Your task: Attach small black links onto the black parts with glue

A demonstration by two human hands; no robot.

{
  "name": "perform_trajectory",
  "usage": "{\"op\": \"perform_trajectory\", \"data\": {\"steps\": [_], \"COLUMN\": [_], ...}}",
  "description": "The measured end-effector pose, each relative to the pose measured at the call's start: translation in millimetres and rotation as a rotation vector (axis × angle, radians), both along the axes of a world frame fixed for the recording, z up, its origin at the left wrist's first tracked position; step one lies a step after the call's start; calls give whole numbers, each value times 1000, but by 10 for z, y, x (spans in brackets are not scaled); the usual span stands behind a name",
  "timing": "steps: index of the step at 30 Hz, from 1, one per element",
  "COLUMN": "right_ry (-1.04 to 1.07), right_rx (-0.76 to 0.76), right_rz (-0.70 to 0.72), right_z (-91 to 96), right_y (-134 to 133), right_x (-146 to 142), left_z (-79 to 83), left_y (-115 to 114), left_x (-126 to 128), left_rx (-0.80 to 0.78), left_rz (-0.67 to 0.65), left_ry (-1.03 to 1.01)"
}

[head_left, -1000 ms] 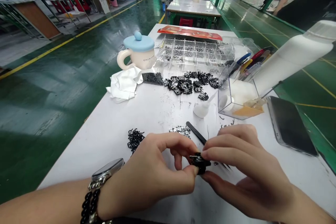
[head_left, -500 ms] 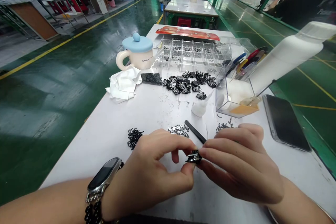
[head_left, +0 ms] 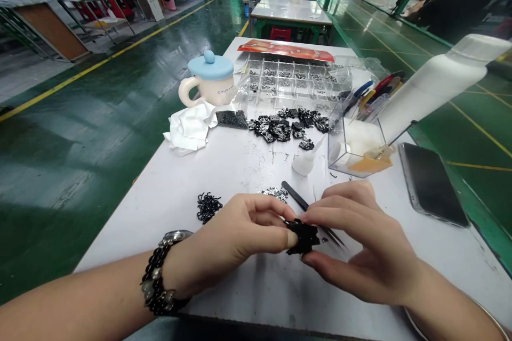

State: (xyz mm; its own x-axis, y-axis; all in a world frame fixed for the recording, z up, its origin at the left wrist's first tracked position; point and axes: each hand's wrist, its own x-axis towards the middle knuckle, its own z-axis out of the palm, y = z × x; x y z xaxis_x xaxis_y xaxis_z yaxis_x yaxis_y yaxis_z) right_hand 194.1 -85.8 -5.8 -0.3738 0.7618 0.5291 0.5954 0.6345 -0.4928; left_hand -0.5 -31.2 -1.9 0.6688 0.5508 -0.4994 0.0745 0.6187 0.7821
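Note:
My left hand (head_left: 248, 229) pinches a small black plastic part (head_left: 304, 236) between thumb and forefinger, its flat dark face turned up. My right hand (head_left: 368, 240) has its fingertips at the upper edge of the same part and its thumb at the lower edge. Just beyond lie black tweezers (head_left: 295, 195), partly behind the right fingers. A heap of little silvery pieces (head_left: 276, 192) is half hidden past the left hand. To the left sits a pile of short black curved pieces (head_left: 208, 206).
A small white dropper bottle (head_left: 304, 162) stands mid-table before a cluster of black assemblies (head_left: 276, 129). Behind is a clear compartment tray (head_left: 296, 100). A lidded mug (head_left: 214, 88) and crumpled tissue (head_left: 190, 128) are left; a clear pen box (head_left: 356, 168) and phone (head_left: 434, 184) are right.
The black part has been turned over, from its metallic side to its flat black face. My left wrist has rolled, showing the beads instead of the watch face.

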Motion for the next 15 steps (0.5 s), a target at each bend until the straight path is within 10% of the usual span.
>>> {"op": "perform_trajectory", "data": {"steps": [15], "right_ry": [-5], "right_rx": [-18], "right_rz": [-21], "right_z": [-5], "right_y": [-13], "right_x": [-20], "left_z": [23], "left_y": [20], "left_x": [-3], "left_rx": [-49], "left_rz": [-18], "left_ry": [-49]}}
